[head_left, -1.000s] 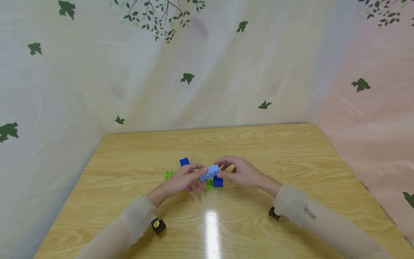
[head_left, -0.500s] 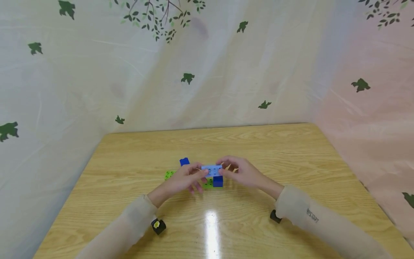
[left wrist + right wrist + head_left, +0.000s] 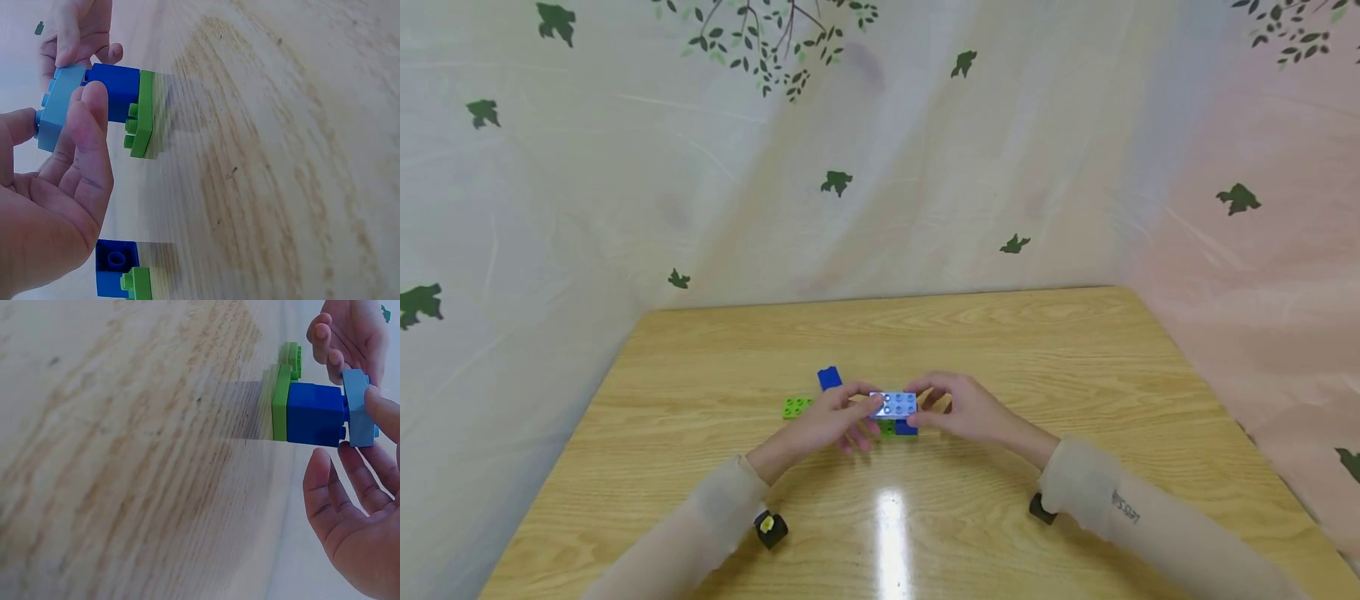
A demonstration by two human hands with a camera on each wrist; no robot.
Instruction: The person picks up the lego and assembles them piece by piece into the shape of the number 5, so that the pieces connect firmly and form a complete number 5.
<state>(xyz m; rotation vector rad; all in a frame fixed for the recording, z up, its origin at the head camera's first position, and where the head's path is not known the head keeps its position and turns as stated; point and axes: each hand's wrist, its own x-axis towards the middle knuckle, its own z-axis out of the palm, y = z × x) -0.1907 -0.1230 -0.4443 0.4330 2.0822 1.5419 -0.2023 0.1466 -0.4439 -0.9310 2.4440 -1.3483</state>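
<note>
Both hands hold a light blue studded brick (image 3: 895, 403) level above a dark blue brick (image 3: 315, 414). My left hand (image 3: 829, 417) pinches its left end, and the thumb lies on the studs. At the right end, my right hand (image 3: 967, 407) pinches it between thumb and fingers. The dark blue brick stands on one end of a thin green studded plate (image 3: 144, 119). Studs of the dark blue brick show under the light blue one in the right wrist view, so the two are not pressed fully together; whether they touch I cannot tell.
Left of the hands lies another green studded plate (image 3: 797, 407). Behind the left hand is a second dark blue brick (image 3: 829, 377); the left wrist view shows its hollow underside. All lie on a wooden table (image 3: 970, 542) before a leaf-printed cloth (image 3: 910, 125).
The light blue brick was tilted, then turned so its studs face up, and has come down toward the dark blue brick. The right hand has moved slightly lower with it.
</note>
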